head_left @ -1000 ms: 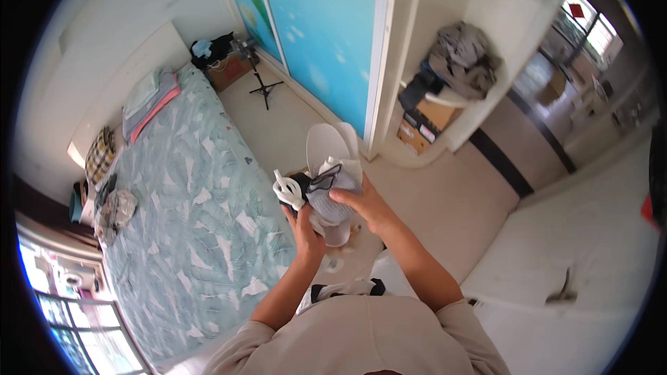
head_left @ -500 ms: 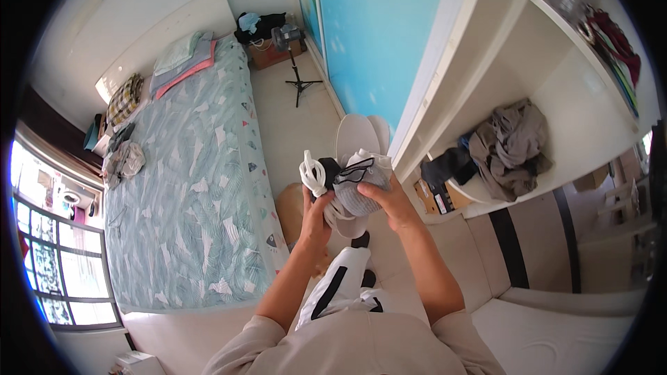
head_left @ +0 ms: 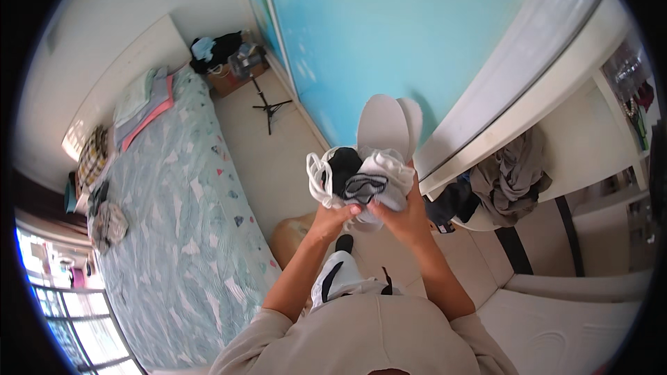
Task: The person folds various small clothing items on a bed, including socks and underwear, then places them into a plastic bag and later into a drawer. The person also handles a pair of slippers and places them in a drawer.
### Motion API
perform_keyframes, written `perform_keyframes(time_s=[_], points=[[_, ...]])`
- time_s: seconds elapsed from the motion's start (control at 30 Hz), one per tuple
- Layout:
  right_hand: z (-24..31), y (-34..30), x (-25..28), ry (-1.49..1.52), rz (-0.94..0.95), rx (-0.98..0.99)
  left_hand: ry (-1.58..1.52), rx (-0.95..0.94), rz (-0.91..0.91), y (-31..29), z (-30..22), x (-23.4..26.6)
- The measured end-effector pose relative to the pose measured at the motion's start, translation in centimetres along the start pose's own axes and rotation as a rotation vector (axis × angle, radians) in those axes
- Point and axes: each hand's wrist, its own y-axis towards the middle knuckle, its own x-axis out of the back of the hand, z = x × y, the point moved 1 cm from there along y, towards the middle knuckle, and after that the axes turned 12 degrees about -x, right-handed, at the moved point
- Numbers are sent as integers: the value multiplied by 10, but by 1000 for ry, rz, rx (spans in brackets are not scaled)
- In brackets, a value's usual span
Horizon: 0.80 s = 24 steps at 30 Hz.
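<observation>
Both hands hold one bundle in front of my chest. My left hand (head_left: 333, 220) is closed under its left part, below a looped white cord (head_left: 318, 179) and a balled black cloth (head_left: 344, 165). My right hand (head_left: 403, 219) grips the right part, around a bunched white and grey cloth (head_left: 390, 173). Between the thumbs lies a dark grey cloth with light bands (head_left: 365, 186). A pair of flat, pale grey insole-like pieces (head_left: 383, 123) sticks out beyond the bundle, their near ends mostly hidden behind it.
A bed with a leaf-patterned cover (head_left: 180, 236) runs along the left. Ahead stands a blue sliding door (head_left: 389, 35). On the right, a white open shelf (head_left: 590, 118) holds a heap of brown clothes (head_left: 511, 173). A tripod fan (head_left: 260, 94) stands beyond the bed.
My view has turned toward the blue door. The bundle has come up slightly; the white cloth is spread more, and the grey banded cloth now shows between my thumbs.
</observation>
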Motion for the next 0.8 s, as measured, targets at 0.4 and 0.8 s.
perform_keyframes(time_s=[0.4, 0.8], points=[[-11, -5, 5, -435, -421, 239, -202, 275, 83, 26, 65, 34], [-11, -1, 5, -168, -441, 240, -81, 228, 139, 30, 82, 45]])
